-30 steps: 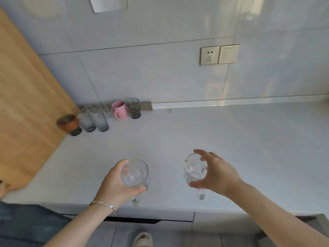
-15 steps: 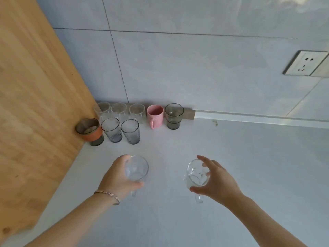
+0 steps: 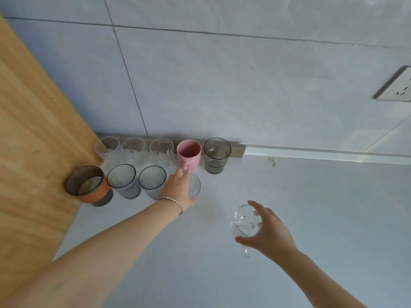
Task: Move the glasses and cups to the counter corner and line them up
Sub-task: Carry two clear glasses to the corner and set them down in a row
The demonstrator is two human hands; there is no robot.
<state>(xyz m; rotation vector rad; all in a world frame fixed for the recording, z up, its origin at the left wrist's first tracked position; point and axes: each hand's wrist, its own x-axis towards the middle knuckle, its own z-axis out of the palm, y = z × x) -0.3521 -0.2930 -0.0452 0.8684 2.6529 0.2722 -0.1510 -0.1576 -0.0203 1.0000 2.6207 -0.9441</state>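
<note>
Head view: left hand point(image 3: 179, 188) wraps a clear glass point(image 3: 195, 185) just in front of the pink mug point(image 3: 189, 154), beside the ribbed tumblers point(image 3: 152, 181) on the table point(image 3: 311, 218). Right hand point(image 3: 270, 231) grips a clear handled cup point(image 3: 243, 223), well apart from the pink mug, nearer the camera and to its right.

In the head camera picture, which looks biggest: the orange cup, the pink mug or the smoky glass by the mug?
1. Orange cup, though it stands nearer the camera.
2 and 3. Pink mug and smoky glass look alike; no ranking.
</note>
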